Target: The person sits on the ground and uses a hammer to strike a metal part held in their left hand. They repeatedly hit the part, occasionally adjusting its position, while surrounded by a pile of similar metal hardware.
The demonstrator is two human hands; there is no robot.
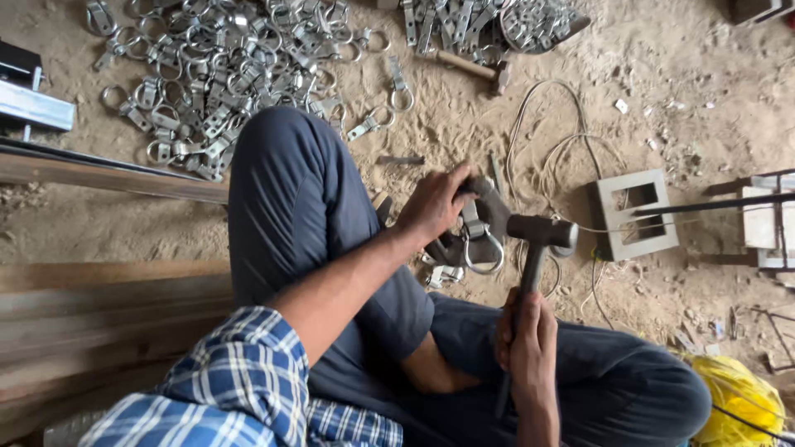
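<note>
Hammer [540, 240] taken as landmark: dark head level, handle running down toward bottom of frame. Right hand [525, 341] closed tight round lower part of handle, fingers fully wrapped. Left hand [432, 203] just left of hammer head, fingers curled round top of dark metal block [489, 217], not flat, not fully fisted. Ring clamp [480, 244] directly left of and just below hammer head, shiny loop hanging against block, flat strap part up under left hand; hammer face near or touching block, cannot tell which. Few loose clamps [439, 273] on sandy floor [662, 83] below-left of hammer head. Large heap of clamps [224, 66] well up and left of hammer, beyond raised knee in dark blue trousers [290, 190]. Second hammer [472, 68] with wooden handle well above, next to smaller pile of metal pieces [489, 25]. Grey hollow block [636, 213] just right of hammer head, thin dark rod [712, 204] reaching into it from right. Pale cord [546, 157] looped on floor above hammer. Yellow bag [737, 397] at lower right. Steel bar [99, 174] far left. Blue checked sleeve [240, 381] at lower left.
</note>
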